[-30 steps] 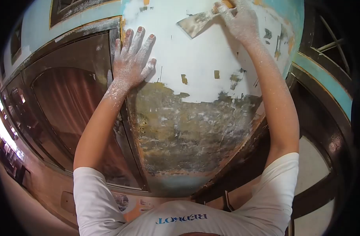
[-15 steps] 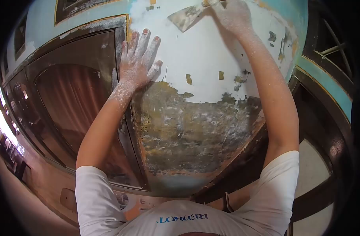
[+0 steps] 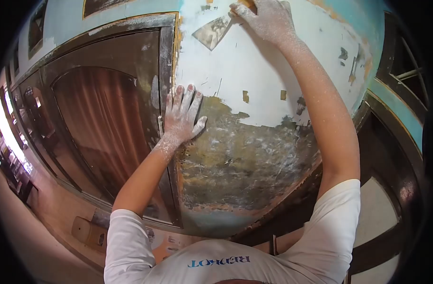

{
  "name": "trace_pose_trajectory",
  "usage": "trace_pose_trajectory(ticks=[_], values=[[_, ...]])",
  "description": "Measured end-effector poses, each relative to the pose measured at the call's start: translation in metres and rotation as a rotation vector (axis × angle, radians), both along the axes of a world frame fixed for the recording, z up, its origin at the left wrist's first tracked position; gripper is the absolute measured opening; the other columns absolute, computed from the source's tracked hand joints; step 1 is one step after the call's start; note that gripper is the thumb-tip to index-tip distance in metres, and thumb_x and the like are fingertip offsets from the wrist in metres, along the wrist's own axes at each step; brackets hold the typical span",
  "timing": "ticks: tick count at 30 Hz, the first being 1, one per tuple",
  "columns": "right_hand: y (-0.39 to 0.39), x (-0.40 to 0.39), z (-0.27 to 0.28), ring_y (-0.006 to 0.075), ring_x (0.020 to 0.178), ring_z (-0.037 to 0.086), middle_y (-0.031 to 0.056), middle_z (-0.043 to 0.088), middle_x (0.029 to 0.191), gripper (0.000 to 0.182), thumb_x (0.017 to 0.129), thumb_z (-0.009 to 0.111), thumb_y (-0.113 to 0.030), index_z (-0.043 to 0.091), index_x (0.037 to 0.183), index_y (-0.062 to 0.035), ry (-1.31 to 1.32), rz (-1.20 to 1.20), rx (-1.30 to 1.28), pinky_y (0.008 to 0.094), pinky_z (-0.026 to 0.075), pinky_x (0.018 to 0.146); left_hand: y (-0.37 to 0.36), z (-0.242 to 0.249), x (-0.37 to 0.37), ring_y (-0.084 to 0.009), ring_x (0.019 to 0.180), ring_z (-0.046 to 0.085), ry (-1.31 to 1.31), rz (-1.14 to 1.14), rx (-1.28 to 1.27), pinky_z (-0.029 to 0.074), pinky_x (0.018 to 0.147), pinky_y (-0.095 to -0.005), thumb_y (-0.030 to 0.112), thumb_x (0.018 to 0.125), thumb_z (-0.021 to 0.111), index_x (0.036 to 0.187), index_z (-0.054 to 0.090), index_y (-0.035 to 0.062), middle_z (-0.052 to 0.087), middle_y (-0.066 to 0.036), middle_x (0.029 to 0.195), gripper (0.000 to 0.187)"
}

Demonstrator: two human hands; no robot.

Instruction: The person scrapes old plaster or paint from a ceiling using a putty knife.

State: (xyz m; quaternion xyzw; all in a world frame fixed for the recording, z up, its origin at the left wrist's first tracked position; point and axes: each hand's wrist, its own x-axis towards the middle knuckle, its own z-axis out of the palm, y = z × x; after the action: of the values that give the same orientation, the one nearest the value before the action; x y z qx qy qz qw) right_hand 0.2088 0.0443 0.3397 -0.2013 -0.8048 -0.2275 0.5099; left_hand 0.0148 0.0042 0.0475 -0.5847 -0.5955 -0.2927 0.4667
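Observation:
My right hand (image 3: 268,20), coated in white dust, grips the handle of a putty knife (image 3: 212,33) near the top of the view. The knife's wide, stained blade points down and left against the white-coated upper part of the wall (image 3: 254,61). Lower and to the left, my left hand (image 3: 182,113) rests flat with fingers stretched, at the wall's edge beside the door frame. White dust covers its fingers too. Just right of it begins the rough, bare grey-brown part of the wall (image 3: 245,161), with a ragged border to the white coat.
A dark wooden door (image 3: 107,61) with a reddish-brown curtain (image 3: 103,118) stands left. On the right are another dark door frame (image 3: 368,113) and a window (image 3: 406,61). A brown chair (image 3: 86,232) is on the floor at lower left.
My left hand has slid down the wall's edge. The putty knife's blade has shifted slightly left and down, still held in my right hand. The view has moved a little.

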Motion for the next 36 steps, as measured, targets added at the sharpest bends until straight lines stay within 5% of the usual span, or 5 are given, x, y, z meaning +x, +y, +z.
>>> trace_pose_trajectory(ticks=[14,18,28,30,36], values=[[-0.027,-0.035,-0.031,0.0314,0.113,0.051,0.0156,0.056,0.112,0.033,0.091,0.049,-0.037,0.056,0.113,-0.0127,-0.337,0.002,0.269,0.0518,0.030,0.097,0.001,-0.056,-0.003,-0.0429,0.140,0.020,-0.088,-0.056,-0.026,0.013,0.110,-0.0619,0.040,0.074,0.065,0.135,0.049,0.0064,0.032,-0.020,0.148,0.071],[-0.027,-0.042,-0.032,0.0296,0.112,0.052,0.0138,0.056,0.113,0.033,0.092,0.048,-0.039,0.057,0.111,-0.0137,-0.320,-0.004,0.132,0.0537,0.032,0.091,-0.001,-0.065,-0.002,-0.0430,0.140,0.020,-0.115,-0.042,-0.064,0.013,0.111,-0.0615,0.040,0.074,0.065,0.134,0.050,0.0067,0.033,-0.020,0.148,0.071],[-0.014,-0.058,-0.074,0.0299,0.112,0.049,0.0133,0.055,0.109,0.031,0.088,0.054,-0.038,0.058,0.108,-0.0140,-0.448,0.049,0.501,0.0547,0.032,0.090,-0.001,-0.097,-0.008,-0.0421,0.141,0.018,-0.116,-0.040,-0.119,0.009,0.112,-0.0611,0.043,0.075,0.064,0.135,0.049,0.0057,0.034,-0.019,0.148,0.072],[-0.005,-0.057,-0.079,0.0189,0.100,0.062,0.0074,0.061,0.110,0.036,0.091,0.054,-0.047,0.060,0.114,-0.0195,-0.301,-0.089,0.413,0.0469,0.041,0.096,-0.001,-0.106,-0.006,-0.0427,0.141,0.019,-0.112,-0.057,-0.084,0.009,0.111,-0.0617,0.042,0.075,0.064,0.134,0.049,0.0048,0.034,-0.020,0.148,0.071],[-0.007,-0.053,-0.103,0.0179,0.103,0.055,0.0040,0.055,0.100,0.031,0.094,0.049,-0.046,0.061,0.114,-0.0248,-0.523,-0.155,0.396,0.0466,0.035,0.091,0.000,-0.135,-0.001,-0.0442,0.139,0.022,-0.166,-0.030,-0.142,0.009,0.111,-0.0634,0.044,0.076,0.060,0.130,0.053,0.0035,0.038,-0.021,0.144,0.068]])
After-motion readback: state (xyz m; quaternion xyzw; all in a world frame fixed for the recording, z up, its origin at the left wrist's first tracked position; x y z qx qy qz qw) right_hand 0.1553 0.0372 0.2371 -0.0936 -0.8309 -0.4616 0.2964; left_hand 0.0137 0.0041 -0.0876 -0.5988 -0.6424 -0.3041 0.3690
